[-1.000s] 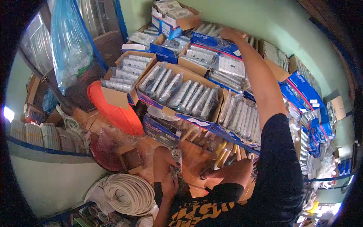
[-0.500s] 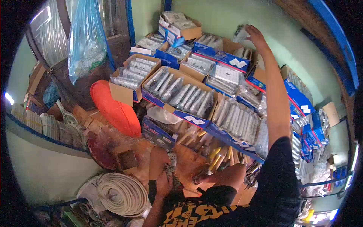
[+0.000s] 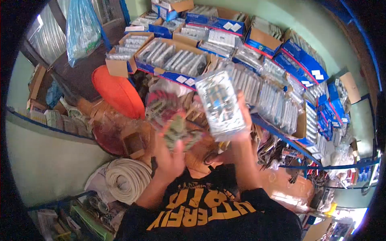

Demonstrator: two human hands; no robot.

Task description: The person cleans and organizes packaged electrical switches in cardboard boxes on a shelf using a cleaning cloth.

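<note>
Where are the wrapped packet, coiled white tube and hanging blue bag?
Wrapped packet (image 3: 221, 105), head view: middle of its face.
Coiled white tube (image 3: 139, 178), head view: right-hand windings.
Blue bag (image 3: 83, 35), head view: its middle.

You have a black shirt (image 3: 209, 209) with yellow-orange lettering, a green-and-tan mottled cloth (image 3: 177, 130), a bright orange-red chair seat (image 3: 116, 92), blue boxes (image 3: 215, 22) with white labels, pale green walls (image 3: 257, 10) and a cream cable coil (image 3: 126, 180).

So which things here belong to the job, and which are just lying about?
Job in hand:
plastic-wrapped panel, in right hand
blurred greenish item, in left hand
probably the open panel box

Apparently lying about:
coiled white tubing or cable
hanging blue bag
</note>
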